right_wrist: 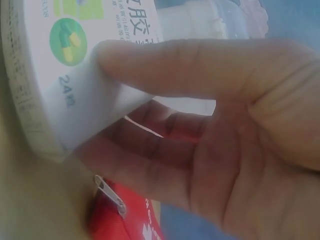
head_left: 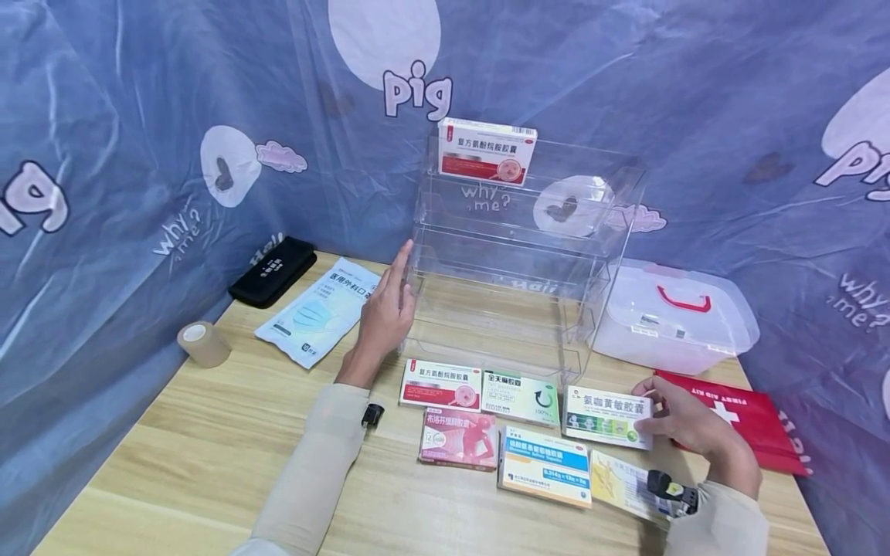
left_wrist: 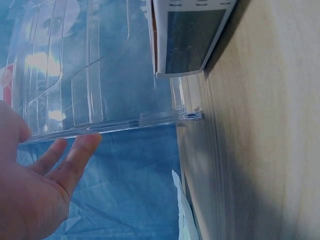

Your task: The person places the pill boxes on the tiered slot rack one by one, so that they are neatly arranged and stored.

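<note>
My right hand (head_left: 684, 417) pinches the right end of a white-and-green medicine box (head_left: 603, 419), thumb on its printed face. In the right wrist view, the fingers reach behind this box (right_wrist: 75, 100). At the left side of a clear tiered acrylic display rack (head_left: 501, 301), my left hand (head_left: 386, 313) touches the edge with fairly straight fingers. The left wrist view shows fingertips (left_wrist: 90, 142) against the rack's side panel (left_wrist: 125, 122). A red-and-white medicine box (head_left: 487, 154) stands on the rack's top tier.
Before the rack lie a red-and-white box (head_left: 441, 384), a green-and-white box (head_left: 520, 398), a pink box (head_left: 458, 440), a blue-and-white box (head_left: 545, 467) and a yellowish box (head_left: 626, 483). Around are a lidded bin (head_left: 674, 316), red first-aid pouch (head_left: 751, 421), mask packet (head_left: 320, 313), black case (head_left: 273, 270) and tape roll (head_left: 204, 344).
</note>
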`<state>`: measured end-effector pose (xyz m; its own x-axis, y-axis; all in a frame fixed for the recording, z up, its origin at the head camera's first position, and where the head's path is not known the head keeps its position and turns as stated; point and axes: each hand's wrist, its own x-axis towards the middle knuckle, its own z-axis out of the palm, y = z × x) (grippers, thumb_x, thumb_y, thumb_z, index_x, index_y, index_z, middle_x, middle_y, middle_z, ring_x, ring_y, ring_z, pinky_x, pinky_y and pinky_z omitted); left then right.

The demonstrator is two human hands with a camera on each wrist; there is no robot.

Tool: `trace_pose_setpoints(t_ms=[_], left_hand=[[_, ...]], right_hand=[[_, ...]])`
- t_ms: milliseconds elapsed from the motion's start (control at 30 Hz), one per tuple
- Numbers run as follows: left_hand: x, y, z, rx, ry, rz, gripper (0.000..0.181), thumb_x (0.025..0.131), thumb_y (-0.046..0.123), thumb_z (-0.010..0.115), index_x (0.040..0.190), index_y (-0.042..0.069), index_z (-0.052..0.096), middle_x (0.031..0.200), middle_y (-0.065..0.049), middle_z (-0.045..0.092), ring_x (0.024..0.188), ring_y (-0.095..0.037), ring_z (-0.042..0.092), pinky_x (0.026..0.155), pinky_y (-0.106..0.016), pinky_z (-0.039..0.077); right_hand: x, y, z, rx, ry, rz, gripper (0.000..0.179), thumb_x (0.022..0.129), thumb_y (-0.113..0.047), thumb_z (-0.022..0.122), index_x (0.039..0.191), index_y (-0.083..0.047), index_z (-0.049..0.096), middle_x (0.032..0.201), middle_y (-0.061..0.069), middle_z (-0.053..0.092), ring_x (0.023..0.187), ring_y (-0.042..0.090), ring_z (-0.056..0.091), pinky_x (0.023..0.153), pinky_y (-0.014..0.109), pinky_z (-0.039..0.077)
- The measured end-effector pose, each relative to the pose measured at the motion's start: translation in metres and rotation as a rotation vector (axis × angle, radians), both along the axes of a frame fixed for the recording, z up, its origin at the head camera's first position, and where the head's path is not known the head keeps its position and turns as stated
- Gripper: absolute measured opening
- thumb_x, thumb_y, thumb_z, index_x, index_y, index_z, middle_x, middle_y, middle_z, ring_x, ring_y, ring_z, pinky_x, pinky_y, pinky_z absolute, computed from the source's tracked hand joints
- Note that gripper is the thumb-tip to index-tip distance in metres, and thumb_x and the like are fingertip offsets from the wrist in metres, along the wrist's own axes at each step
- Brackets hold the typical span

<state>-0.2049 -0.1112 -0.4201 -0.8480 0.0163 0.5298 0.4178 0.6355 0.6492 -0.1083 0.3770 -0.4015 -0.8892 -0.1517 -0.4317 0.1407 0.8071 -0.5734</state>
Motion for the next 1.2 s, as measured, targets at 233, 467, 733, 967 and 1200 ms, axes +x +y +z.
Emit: trace_pose_setpoints(t_ms=[233,467,733,967,1200], left_hand=[[0.0,0.0,0.0,0.001,0.024,0.006,0.074,0.105,0.007,0.049,0.172,0.028,0.027,0.166,-0.012,0.051,0.064,-0.027,0.051,0.054,-0.042,0.048],[0.001,0.0,0.0,0.0,0.018,0.002,0.073,0.106,0.007,0.05,0.172,0.028,0.027,0.165,-0.013,0.053,0.059,-0.022,0.044,0.052,-0.039,0.045],[0.001,0.0,0.0,0.01,0.013,0.003,0.074,0.105,0.007,0.05,0.172,0.029,0.028,0.169,-0.009,0.049,0.06,-0.024,0.045,0.053,-0.04,0.045],[0.0,0.0,0.001,0.003,0.013,0.004,0.073,0.106,0.007,0.05,0.172,0.029,0.027,0.169,-0.009,0.048,0.063,-0.026,0.048,0.053,-0.04,0.046],[0.001,0.0,0.001,0.003,0.012,0.001,0.073,0.106,0.007,0.049,0.172,0.029,0.027,0.168,-0.01,0.049,0.063,-0.027,0.048,0.054,-0.042,0.046]], right_hand=[[0.002,0.0,0.003,0.029,0.069,0.034,0.057,0.086,-0.016,0.088,0.132,-0.005,0.056,0.122,0.015,0.064,0.113,0.029,0.058,0.083,0.034,0.054],[0.003,0.001,0.003,0.033,0.117,0.073,0.054,0.088,-0.015,0.086,0.132,-0.004,0.058,0.12,0.014,0.065,0.111,0.029,0.058,0.081,0.031,0.053],[0.005,0.002,0.004,0.037,0.197,0.101,0.048,0.088,-0.008,0.083,0.131,-0.003,0.061,0.117,0.012,0.066,0.106,0.025,0.06,0.079,0.026,0.051],[0.009,0.001,0.008,0.046,0.206,0.105,0.047,0.09,-0.008,0.082,0.132,-0.004,0.062,0.119,0.01,0.066,0.101,0.011,0.056,0.08,0.022,0.05],[0.014,-0.001,0.017,0.025,0.237,0.084,0.05,0.089,-0.008,0.083,0.134,-0.004,0.062,0.126,0.015,0.064,0.11,0.027,0.062,0.081,0.025,0.052]])
